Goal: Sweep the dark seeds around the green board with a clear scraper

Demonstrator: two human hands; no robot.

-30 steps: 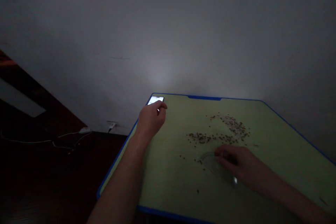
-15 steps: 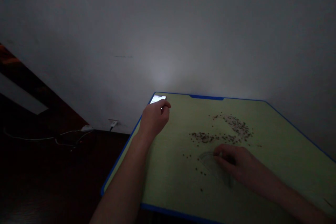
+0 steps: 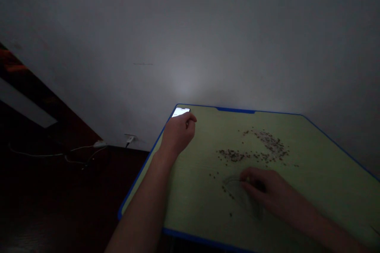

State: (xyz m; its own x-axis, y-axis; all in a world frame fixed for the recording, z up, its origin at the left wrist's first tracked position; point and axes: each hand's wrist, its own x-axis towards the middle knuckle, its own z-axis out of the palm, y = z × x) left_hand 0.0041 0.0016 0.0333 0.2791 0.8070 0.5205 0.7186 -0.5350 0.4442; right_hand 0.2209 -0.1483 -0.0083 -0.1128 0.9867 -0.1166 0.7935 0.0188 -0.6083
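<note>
My left hand [image 3: 179, 132] is at the table's far left corner, its fingers curled and thumb drawn in. It overlaps the lower part of a lit phone [image 3: 180, 112]; whether it touches the phone or holds something small is hidden. Over the front half of the table, my right hand [image 3: 263, 185] pinches a thin, see-through grey thing [image 3: 245, 197] with a curved rim, like a sheer bag or fine mesh. Its exact kind is too dim to tell. Beyond that hand lies a curved scatter of small dark bits [image 3: 271, 146], like seeds or beans, mixed with paler ones.
The pale green table [image 3: 204, 205] has a blue edge and stands against a grey wall [image 3: 237, 39]. Several stray dark bits lie left of my right hand. On the dark floor at left are white cables [image 3: 80, 149] and a plug [image 3: 130, 139] in a wall socket.
My right hand and the sheer thing have moved slightly toward the table's front, its rim now near some stray dark bits. My left hand stays by the phone. The view has shifted slightly.
</note>
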